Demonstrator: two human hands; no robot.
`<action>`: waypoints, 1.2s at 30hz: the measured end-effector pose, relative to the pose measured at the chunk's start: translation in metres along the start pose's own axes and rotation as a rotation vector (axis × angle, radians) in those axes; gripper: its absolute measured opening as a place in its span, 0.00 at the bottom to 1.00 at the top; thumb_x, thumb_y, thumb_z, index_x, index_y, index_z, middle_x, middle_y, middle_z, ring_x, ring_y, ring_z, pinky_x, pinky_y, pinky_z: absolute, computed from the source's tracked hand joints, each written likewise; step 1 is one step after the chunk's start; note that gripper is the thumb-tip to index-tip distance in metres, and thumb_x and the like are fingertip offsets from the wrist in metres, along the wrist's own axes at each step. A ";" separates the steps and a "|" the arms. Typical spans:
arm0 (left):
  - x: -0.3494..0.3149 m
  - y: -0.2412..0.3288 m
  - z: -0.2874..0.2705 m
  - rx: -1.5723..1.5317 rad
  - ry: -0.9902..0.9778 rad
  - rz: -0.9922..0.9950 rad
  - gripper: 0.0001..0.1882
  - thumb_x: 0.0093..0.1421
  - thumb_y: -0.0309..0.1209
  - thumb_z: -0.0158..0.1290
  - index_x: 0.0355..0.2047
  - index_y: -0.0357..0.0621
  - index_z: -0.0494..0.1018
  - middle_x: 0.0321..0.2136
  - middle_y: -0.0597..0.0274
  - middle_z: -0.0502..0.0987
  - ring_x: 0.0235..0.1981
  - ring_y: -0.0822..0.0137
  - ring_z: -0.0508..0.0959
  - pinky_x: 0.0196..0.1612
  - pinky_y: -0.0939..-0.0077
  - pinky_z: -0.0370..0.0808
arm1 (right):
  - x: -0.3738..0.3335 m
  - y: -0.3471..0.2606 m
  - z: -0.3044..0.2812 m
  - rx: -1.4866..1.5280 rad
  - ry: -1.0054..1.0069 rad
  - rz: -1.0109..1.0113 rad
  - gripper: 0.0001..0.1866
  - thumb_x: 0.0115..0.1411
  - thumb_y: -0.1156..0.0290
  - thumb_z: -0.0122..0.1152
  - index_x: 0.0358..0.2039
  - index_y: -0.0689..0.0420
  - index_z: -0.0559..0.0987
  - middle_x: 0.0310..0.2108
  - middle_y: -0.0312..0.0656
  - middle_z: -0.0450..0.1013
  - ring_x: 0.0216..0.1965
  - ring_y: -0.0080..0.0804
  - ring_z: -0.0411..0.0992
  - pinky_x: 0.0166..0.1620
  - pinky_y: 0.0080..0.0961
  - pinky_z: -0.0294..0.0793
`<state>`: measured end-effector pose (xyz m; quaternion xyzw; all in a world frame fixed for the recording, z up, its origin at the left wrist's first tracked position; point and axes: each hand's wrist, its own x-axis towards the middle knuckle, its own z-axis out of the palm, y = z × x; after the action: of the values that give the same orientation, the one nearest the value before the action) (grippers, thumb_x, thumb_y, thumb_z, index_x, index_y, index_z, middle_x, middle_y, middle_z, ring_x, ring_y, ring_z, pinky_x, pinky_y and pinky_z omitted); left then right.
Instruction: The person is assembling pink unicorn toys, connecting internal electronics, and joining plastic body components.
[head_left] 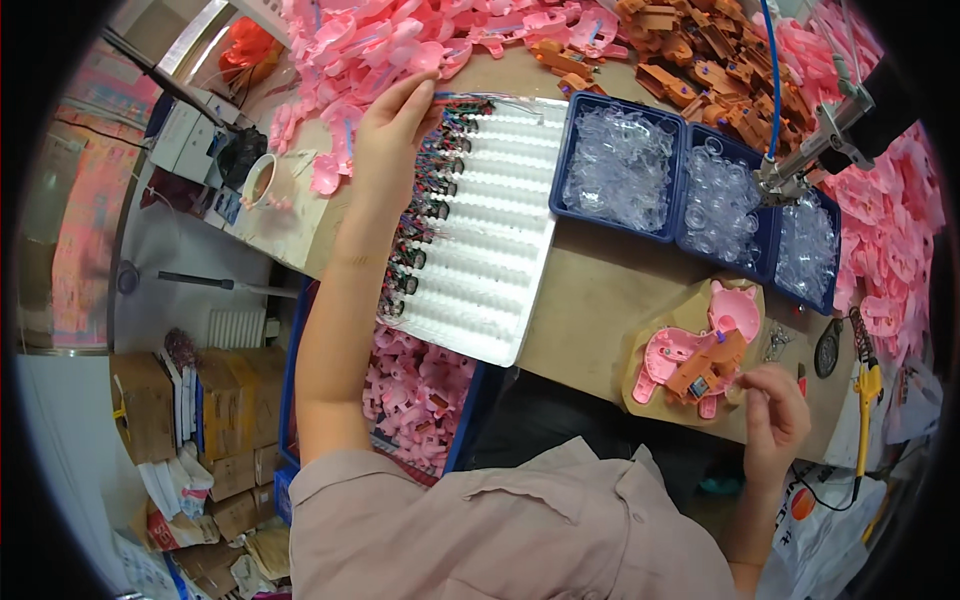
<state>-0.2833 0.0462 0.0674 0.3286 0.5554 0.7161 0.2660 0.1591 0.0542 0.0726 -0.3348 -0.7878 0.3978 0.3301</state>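
Evidently the left hand (395,120) has its fingers bent together at the far-left corner of a white ribbed tray (490,210), right beside thin coloured wires; whether they grip them, I cannot tell. Those wires belong to a row of small wired parts (435,180), whose line runs near to far along the tray's left edge, to the right and near side of the fingertips. The left hand is much the nearer one to them.

Well apart, on the near right, the right hand (775,410) is half curled, thumb toward forefinger; I cannot tell if anything sits between. Just left of its fingertips lies an open pink shell (665,355) on a tan pad (640,390), with an orange part (710,365) across it, its long axis slanting from near left to far right.

Farther out, blue bins (565,205) hold clear plastic pieces (620,155), with pink shells (370,40) and orange parts (715,60) heaped beyond.
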 end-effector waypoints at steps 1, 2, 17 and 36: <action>-0.017 0.009 0.005 -0.053 0.004 -0.062 0.14 0.62 0.29 0.53 0.46 0.36 0.71 0.35 0.64 0.76 0.35 0.77 0.75 0.40 0.86 0.73 | 0.001 -0.009 0.003 0.022 -0.081 -0.018 0.08 0.59 0.82 0.50 0.36 0.65 0.77 0.35 0.43 0.73 0.38 0.28 0.71 0.43 0.21 0.68; -0.037 0.015 0.013 -0.144 0.020 -0.144 0.13 0.62 0.29 0.53 0.45 0.36 0.71 0.35 0.63 0.76 0.36 0.77 0.75 0.41 0.85 0.74 | -0.002 -0.013 0.011 0.033 -0.074 0.004 0.07 0.56 0.81 0.52 0.34 0.65 0.78 0.32 0.44 0.73 0.35 0.29 0.71 0.41 0.22 0.69; -0.214 -0.007 0.116 -0.357 -0.368 -0.469 0.17 0.59 0.19 0.53 0.48 0.36 0.66 0.38 0.60 0.74 0.40 0.72 0.76 0.44 0.80 0.74 | 0.040 -0.022 0.047 0.683 -0.212 0.563 0.09 0.58 0.77 0.59 0.39 0.64 0.76 0.31 0.37 0.74 0.29 0.18 0.72 0.31 0.15 0.71; -0.202 -0.009 0.121 -0.193 -0.376 -0.344 0.10 0.63 0.25 0.52 0.42 0.30 0.73 0.35 0.60 0.79 0.36 0.75 0.78 0.41 0.82 0.75 | 0.030 -0.036 0.016 -0.149 0.020 -0.191 0.11 0.50 0.82 0.65 0.36 0.63 0.77 0.29 0.41 0.72 0.29 0.28 0.71 0.27 0.21 0.70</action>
<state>-0.0611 -0.0271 0.0433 0.3298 0.4732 0.6365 0.5121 0.1201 0.0548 0.1037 -0.2859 -0.8402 0.3015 0.3486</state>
